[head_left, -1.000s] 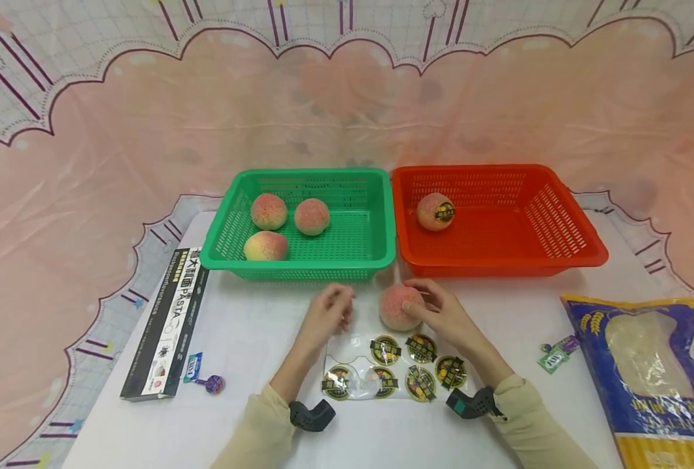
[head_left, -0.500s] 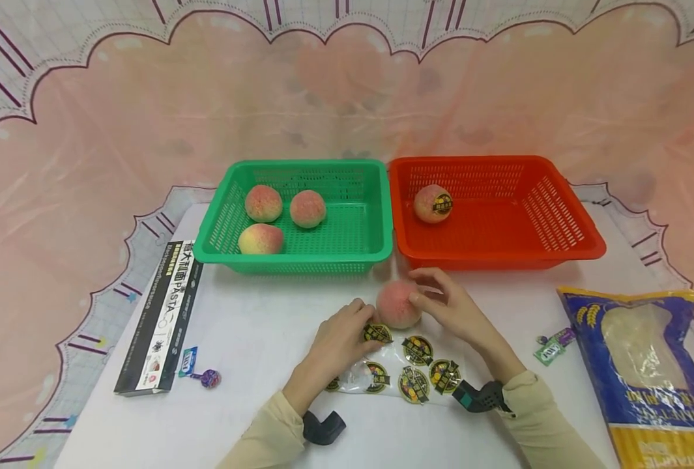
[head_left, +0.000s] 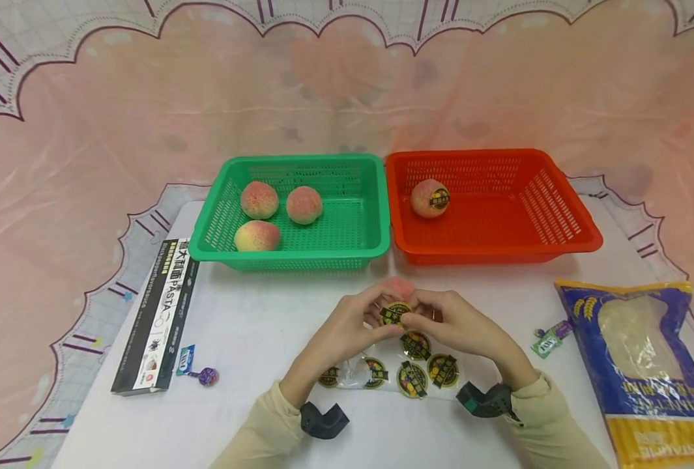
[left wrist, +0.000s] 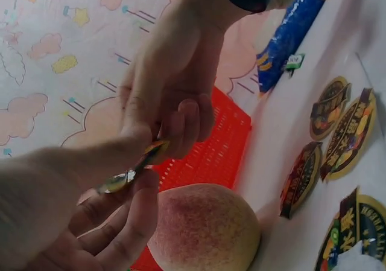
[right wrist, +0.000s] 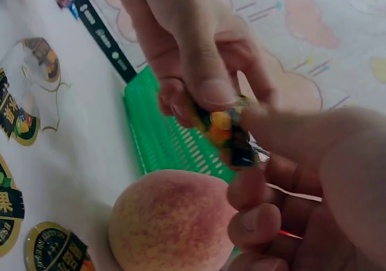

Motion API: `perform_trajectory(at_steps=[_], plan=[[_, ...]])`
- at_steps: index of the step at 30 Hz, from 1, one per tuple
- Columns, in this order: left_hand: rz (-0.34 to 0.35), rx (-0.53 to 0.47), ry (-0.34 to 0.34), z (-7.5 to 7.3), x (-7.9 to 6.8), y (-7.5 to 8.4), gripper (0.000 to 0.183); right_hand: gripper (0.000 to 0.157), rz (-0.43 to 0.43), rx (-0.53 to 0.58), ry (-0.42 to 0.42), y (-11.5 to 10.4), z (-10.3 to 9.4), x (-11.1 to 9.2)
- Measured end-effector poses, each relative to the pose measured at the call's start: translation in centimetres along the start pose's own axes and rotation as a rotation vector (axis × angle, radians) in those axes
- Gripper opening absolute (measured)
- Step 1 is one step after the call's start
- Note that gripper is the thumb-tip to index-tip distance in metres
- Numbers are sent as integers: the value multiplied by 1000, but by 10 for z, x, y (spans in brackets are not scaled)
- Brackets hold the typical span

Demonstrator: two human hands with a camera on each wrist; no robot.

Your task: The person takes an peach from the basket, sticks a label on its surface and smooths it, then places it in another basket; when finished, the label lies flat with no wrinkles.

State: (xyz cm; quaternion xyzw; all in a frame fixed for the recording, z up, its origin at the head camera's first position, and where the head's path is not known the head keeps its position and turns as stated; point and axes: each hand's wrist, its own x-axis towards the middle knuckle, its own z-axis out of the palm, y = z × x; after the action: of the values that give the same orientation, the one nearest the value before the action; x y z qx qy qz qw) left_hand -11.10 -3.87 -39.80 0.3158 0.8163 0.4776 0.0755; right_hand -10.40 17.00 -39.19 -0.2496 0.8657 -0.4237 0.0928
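Above the table, both hands meet over a round, black-and-gold fruit sticker (head_left: 395, 313). My left hand (head_left: 347, 329) pinches one side of it between thumb and fingers. The right hand (head_left: 461, 326) has its thumb and fingertips on the opposite edge; in the right wrist view the sticker (right wrist: 220, 129) is bent between the two hands. Just behind them on the table sits a pink peach (head_left: 401, 285), mostly hidden in the head view but plain in the left wrist view, with no sticker showing. Under the wrists lies a clear sheet (head_left: 393, 376) bearing several more stickers.
A green basket (head_left: 300, 256) with three peaches stands behind, beside a red basket (head_left: 499, 249) with one stickered peach. At left are a pasta box (head_left: 154, 319) and a lollipop (head_left: 208, 376); at right, small candies (head_left: 549, 342) and a blue-yellow bag (head_left: 646, 371).
My left hand has gone down to the sheet and come up with a sticker. The right hand has left the peach and moved in to the sticker. The head view has shifted slightly.
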Motion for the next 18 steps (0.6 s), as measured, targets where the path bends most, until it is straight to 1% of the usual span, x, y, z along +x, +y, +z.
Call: perform_trajectory(at_steps=[2,3,6,7,8,12,15,18], plan=[[-18,-52,10,1,5,-1,38,15,-3,16,-3,3,1,1],[-38,-75,22,2,7,-2,35,18,0,19,4,4,1,2],[-101,-103,70,5,13,-8,27,23,16,5,42,7,4,6],[-116,-105,90,7,14,-11,26,24,33,-4,52,4,4,7],[-128,-109,108,9,15,-14,27,25,48,-17,61,5,5,8],[-152,-10,164,14,19,-22,42,29,138,-64,90,11,10,12],[-185,-8,150,14,21,-27,45,32,187,-76,99,20,11,14],[-238,-67,108,12,22,-33,47,33,198,-63,97,24,10,15]])
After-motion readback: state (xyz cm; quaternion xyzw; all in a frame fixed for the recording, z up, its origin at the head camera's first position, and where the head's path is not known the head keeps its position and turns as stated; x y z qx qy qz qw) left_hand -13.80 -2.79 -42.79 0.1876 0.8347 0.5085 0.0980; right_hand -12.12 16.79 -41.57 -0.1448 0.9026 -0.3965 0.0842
